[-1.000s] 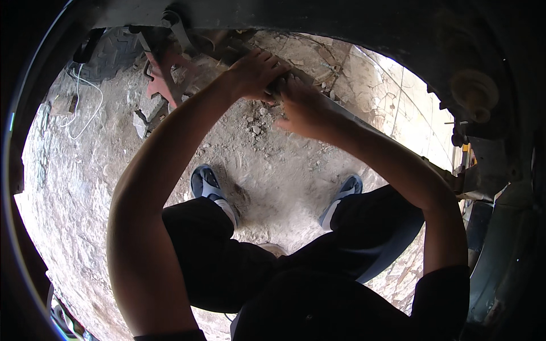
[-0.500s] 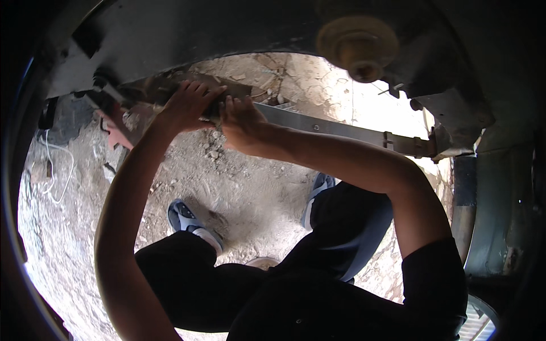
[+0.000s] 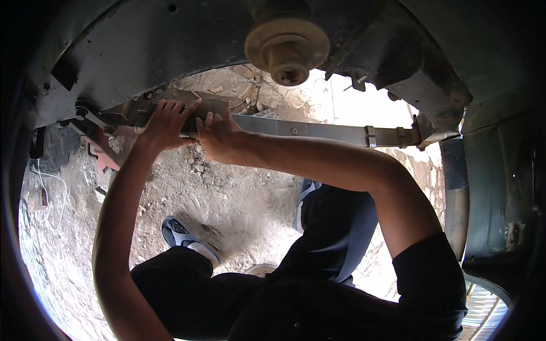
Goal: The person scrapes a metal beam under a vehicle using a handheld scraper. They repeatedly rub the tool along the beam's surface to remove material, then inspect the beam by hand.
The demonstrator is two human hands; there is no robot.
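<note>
A long grey leaf spring (image 3: 327, 131) crosses the far side under the vehicle body. My left hand (image 3: 168, 126) lies over the dark metal section at the spring's left end, its fingers bent across the top and the thumb on the near side. Close beside it, my right hand (image 3: 219, 138) grips the same part with curled fingers. A dark flat plate (image 3: 215, 106) shows just behind the fingertips. What lies under both palms is hidden.
Overhead hangs a round flanged metal fitting (image 3: 288, 50). A bracket (image 3: 420, 132) holds the spring's right end. To the left are a reddish metal piece (image 3: 104, 152), a tyre (image 3: 60, 149) and a white cord (image 3: 63, 187). Dusty, stony ground (image 3: 244, 199) lies below.
The view has shifted, so the round fitting and the spring's right end appear farther left. Both hands stay on the spring's left part, the fingers showing only slight movement.
</note>
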